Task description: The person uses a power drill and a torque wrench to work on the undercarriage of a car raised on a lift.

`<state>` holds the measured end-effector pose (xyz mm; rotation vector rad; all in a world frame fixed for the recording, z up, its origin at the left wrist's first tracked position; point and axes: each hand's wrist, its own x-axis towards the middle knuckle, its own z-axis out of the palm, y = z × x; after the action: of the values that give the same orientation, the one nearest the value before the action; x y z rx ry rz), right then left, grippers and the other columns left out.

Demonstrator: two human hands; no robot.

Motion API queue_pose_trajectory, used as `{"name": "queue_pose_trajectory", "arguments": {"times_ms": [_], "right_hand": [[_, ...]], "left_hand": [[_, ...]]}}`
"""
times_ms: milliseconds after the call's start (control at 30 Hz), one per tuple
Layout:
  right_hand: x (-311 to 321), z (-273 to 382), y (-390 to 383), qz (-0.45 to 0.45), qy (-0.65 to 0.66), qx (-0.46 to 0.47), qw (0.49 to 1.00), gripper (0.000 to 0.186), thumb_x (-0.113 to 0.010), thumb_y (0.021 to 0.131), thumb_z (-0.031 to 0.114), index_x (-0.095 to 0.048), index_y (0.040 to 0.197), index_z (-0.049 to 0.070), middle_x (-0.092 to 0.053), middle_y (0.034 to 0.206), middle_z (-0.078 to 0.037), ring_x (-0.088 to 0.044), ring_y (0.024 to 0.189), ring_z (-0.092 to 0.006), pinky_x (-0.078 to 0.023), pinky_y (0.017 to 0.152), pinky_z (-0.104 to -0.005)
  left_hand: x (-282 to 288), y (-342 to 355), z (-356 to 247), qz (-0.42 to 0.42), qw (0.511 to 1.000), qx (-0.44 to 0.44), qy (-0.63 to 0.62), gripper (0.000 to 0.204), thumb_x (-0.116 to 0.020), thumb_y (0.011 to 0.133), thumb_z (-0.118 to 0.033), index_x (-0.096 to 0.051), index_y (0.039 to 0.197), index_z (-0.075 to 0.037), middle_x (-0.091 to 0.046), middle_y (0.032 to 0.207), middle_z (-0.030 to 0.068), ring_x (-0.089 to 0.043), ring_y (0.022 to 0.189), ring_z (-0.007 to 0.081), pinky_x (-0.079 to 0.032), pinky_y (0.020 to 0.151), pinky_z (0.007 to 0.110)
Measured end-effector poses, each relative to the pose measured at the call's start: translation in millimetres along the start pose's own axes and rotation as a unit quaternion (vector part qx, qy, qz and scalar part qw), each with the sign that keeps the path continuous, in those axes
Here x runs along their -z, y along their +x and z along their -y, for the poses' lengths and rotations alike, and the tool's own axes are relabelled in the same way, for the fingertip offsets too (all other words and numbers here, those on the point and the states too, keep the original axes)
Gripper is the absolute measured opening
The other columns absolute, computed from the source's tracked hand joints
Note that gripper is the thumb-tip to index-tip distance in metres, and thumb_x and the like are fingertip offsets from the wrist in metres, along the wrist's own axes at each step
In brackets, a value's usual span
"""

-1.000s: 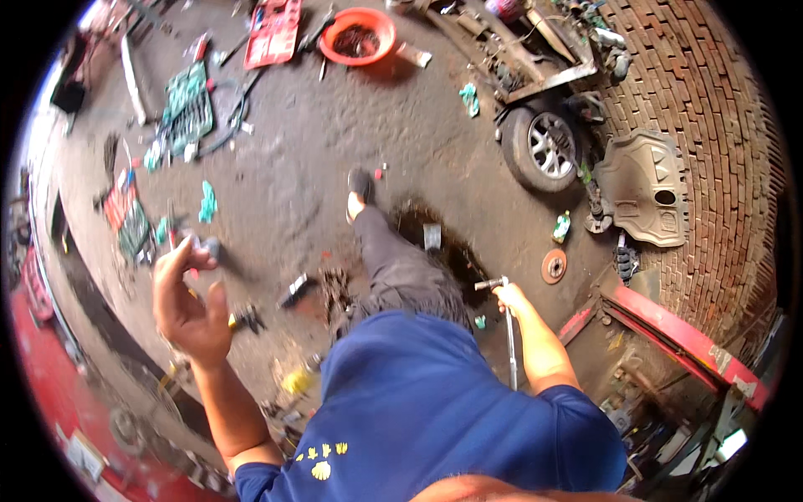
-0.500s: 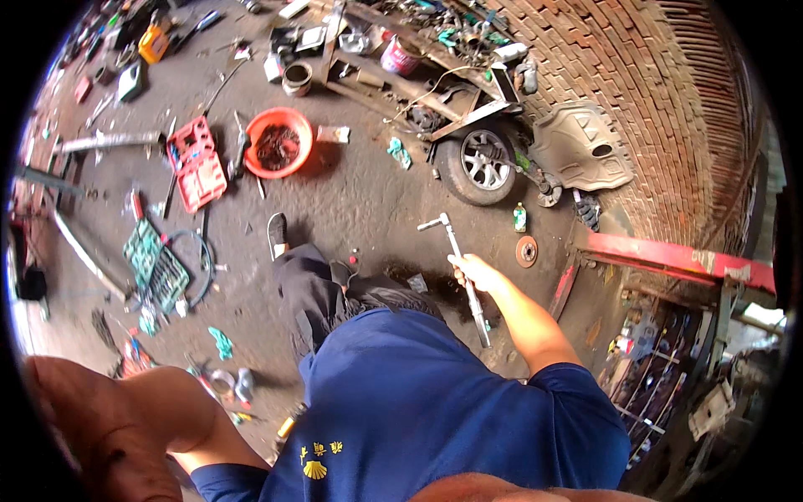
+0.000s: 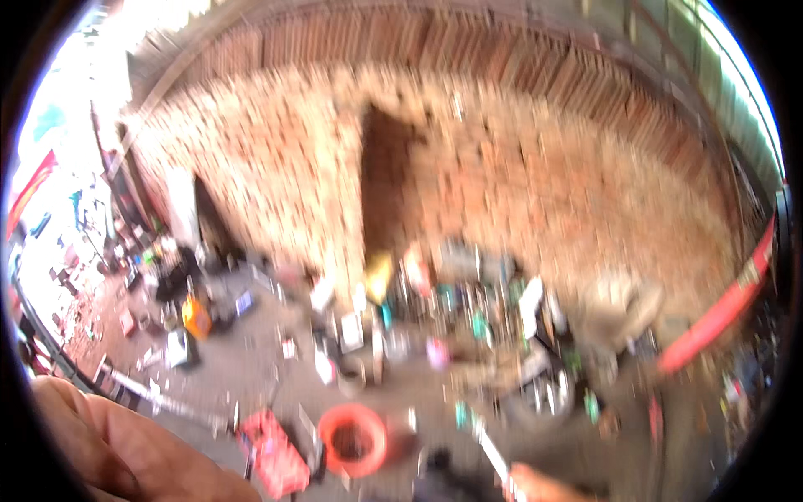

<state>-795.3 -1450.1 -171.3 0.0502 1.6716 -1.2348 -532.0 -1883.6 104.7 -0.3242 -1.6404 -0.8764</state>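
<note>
At the lower edge, my right hand [image 3: 542, 485] is closed around the handle of a long silver socket wrench [image 3: 493, 452]. The wrench slants up and left, smeared by motion, with its head above the dark floor. My left hand [image 3: 79, 439] is raised close at the lower left, large in view and partly cut off by the dark rim. Its fingers do not show clearly enough to tell whether it holds anything. An orange-red basin [image 3: 350, 412] with dark contents stands left of the wrench. Beside that basin lies an open red tool case [image 3: 272, 456].
A car wheel [image 3: 548, 400] lies ahead on the right, by parts heaped along a brick wall [image 3: 519, 192]. A red beam [image 3: 719, 316] slants down at the right. Farther left stand a yellow jug [image 3: 196, 318] and a white container [image 3: 178, 350]; a metal bar [image 3: 159, 395] crosses the floor.
My view has swung up from my body and the floor to the brick wall. The wrench, still in my right hand, now appears at the bottom edge. My left hand remains raised at the lower left.
</note>
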Motion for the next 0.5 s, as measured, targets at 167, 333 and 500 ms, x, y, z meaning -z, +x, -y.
{"name": "queue_pose_trajectory", "arguments": {"times_ms": [167,333,500], "right_hand": [[-9.9,77.1,96.3,-0.179,-0.142,0.268,0.936,0.018,-0.054,0.1,0.019,-0.06,0.112,0.008,-0.057,0.065,-0.003,-0.057,0.052,-0.0154,-0.049,0.046,-0.0334],[13.6,48.3,167.6,-0.207,-0.17,0.242,0.933,0.032,-0.058,0.1,0.021,-0.054,0.128,0.005,-0.058,0.065,-0.002,-0.057,0.052,-0.013,-0.047,0.048,-0.0321],[57.2,103.4,301.5,-0.34,-0.293,0.177,0.876,0.045,-0.058,0.096,0.023,-0.053,0.138,0.008,-0.07,0.09,-0.021,-0.069,0.085,-0.0386,-0.055,0.072,-0.0468]], "left_hand": [[-92.9,28.0,114.6,-0.001,0.998,0.002,-0.067,0.047,-0.06,0.098,-0.024,-0.049,0.133,0.005,-0.056,0.119,0.0165,-0.053,0.114,0.0226,-0.045,0.099,0.036],[-144.4,68.3,165.9,0.007,1.0,0.018,-0.004,0.045,-0.058,0.099,-0.023,-0.048,0.134,0.004,-0.055,0.121,0.0157,-0.051,0.118,0.0221,-0.044,0.102,0.035],[-209.3,91.0,214.2,0.047,0.993,0.101,-0.042,0.043,-0.055,0.1,-0.022,-0.047,0.134,0.003,-0.053,0.124,0.015,-0.05,0.121,0.0216,-0.043,0.105,0.035]]}}
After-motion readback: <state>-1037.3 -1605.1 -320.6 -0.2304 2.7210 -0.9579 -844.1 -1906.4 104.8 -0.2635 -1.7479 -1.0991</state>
